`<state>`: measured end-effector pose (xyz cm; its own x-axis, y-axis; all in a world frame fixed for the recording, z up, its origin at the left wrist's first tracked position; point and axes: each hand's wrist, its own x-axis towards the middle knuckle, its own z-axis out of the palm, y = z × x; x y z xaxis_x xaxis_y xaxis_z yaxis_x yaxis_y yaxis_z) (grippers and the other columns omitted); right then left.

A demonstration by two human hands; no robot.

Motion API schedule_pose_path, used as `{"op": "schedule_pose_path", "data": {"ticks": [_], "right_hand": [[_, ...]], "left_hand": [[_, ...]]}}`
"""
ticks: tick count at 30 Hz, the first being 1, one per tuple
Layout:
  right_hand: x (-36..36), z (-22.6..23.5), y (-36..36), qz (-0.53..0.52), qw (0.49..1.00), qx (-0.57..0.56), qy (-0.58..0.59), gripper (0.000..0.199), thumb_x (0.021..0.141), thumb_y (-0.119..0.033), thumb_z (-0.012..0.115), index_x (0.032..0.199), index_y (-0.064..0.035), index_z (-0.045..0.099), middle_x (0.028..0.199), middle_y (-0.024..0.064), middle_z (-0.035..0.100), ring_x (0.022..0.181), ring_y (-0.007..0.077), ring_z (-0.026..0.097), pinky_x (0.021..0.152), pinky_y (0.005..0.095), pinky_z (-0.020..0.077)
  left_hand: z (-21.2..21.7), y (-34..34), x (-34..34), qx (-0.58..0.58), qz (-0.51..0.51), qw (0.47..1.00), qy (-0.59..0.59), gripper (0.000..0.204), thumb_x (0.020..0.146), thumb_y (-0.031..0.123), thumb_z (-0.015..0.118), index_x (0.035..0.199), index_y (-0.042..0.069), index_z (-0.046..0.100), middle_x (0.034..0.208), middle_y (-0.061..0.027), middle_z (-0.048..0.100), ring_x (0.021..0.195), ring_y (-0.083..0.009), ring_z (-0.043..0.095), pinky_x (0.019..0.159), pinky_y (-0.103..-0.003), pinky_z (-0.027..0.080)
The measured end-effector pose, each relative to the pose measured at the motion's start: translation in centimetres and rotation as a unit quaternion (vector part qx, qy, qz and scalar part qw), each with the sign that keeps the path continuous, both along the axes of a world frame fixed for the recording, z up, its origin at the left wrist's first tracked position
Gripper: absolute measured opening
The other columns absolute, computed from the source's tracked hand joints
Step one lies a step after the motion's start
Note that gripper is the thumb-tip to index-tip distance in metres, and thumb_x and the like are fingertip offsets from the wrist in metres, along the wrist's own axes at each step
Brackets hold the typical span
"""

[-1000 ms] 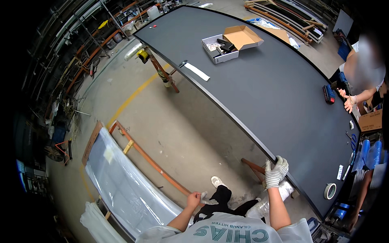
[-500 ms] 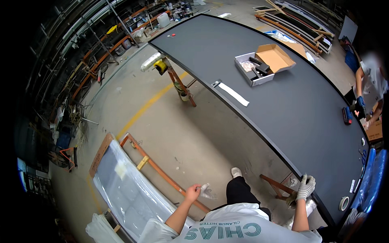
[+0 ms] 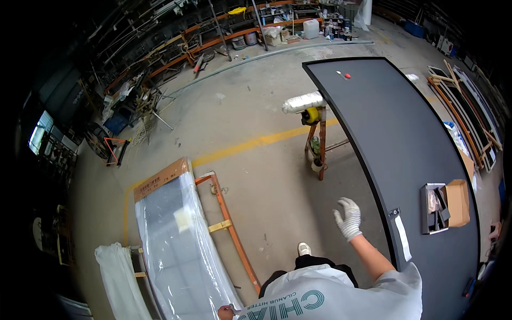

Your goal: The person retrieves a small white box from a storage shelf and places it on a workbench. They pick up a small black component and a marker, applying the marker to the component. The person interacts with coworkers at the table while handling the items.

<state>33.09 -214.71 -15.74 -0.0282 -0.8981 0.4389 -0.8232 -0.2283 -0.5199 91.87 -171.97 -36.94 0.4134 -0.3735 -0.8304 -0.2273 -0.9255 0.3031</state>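
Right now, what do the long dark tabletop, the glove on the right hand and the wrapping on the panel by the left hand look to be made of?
Dark tabletop: smooth matt sheet, perhaps laminate or painted board; even, no grain. Glove on the right hand: white knitted fabric, soft ribbed look. Wrapping by the left hand: clear plastic film, glossy and creased.

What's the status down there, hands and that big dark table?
Right hand in a white knit glove, fingers spread, in the air beside the long dark grey tabletop. Left hand low near the plastic-wrapped panel. Nothing between glove and table edge.
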Motion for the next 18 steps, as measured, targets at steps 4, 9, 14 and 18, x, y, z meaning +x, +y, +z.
{"op": "schedule_pose_path", "data": {"ticks": [4,9,14,18], "right_hand": [[15.2,1.0,-15.8,0.277,0.948,0.159,-0.007,0.022,0.081,-0.023,0.057,0.093,-0.0067,0.065,0.095,0.0155,0.065,0.091,0.035,0.059,0.085,0.0429,0.046],[31.6,2.0,-27.7,0.538,0.826,0.14,0.093,0.021,0.085,-0.025,0.054,0.091,-0.0075,0.064,0.09,0.0133,0.064,0.087,0.034,0.06,0.081,0.0431,0.0468],[32.5,-6.0,-38.3,0.416,0.823,0.367,0.123,0.028,0.088,-0.032,0.05,0.099,-0.012,0.065,0.098,0.0133,0.066,0.09,0.034,0.062,0.083,0.0424,0.0485],[23.5,-12.7,-44.6,0.324,0.747,0.527,0.243,0.033,0.084,-0.035,0.057,0.105,-0.0105,0.067,0.107,0.0146,0.065,0.102,0.0334,0.06,0.088,0.0386,0.0469]], "left_hand": [[2.0,-5.6,-5.3,0.014,0.076,0.995,-0.063,0.044,0.083,0.032,0.064,0.123,0.018,0.051,0.117,-0.0165,0.056,0.109,-0.0244,0.051,0.097,-0.035,0.035],[-3.0,-13.4,-10.1,0.059,0.036,0.997,-0.035,0.022,0.085,0.027,0.058,0.104,0.016,0.063,0.101,-0.0094,0.063,0.095,-0.0247,0.06,0.082,-0.035,0.045],[-13.0,-29.3,-0.5,0.089,-0.42,0.897,-0.104,0.021,0.084,0.027,0.057,0.09,0.015,0.073,0.091,-0.0052,0.07,0.086,-0.0251,0.066,0.07,-0.036,0.054],[-1.2,-55.9,8.8,-0.099,-0.144,0.965,-0.193,0.014,0.073,0.024,0.06,0.073,0.015,0.071,0.079,-0.0123,0.067,0.078,-0.0293,0.066,0.068,-0.04,0.052]]}}
